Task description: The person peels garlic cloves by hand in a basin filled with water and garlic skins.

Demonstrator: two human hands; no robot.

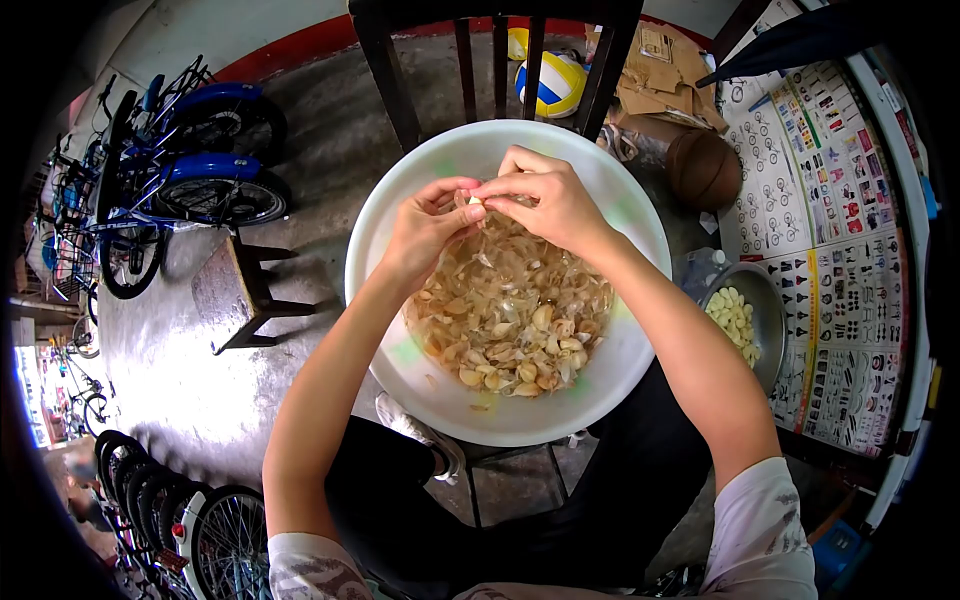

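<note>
Both hands meet above the far half of a wide white basin [400,385]. My left hand [437,220] pinches a small pale garlic clove [475,202] between thumb and fingertips. From the other side, my right hand [540,195] has its fingertips closed at the same clove, with what looks like thin skin there. Below them, the basin holds water with many garlic skins [500,300] and unpeeled cloves [525,375] gathered toward the near side. To the right, a metal bowl [770,330] contains peeled white cloves [733,318].
A dark wooden chair [485,60] stands at the basin's far side. Beyond it are a volleyball [552,84], flattened cardboard [665,75] and a basketball [704,170]. A small wooden stool [225,290] and several bicycles [215,190] are at left; a printed parts poster [830,250] lines the right.
</note>
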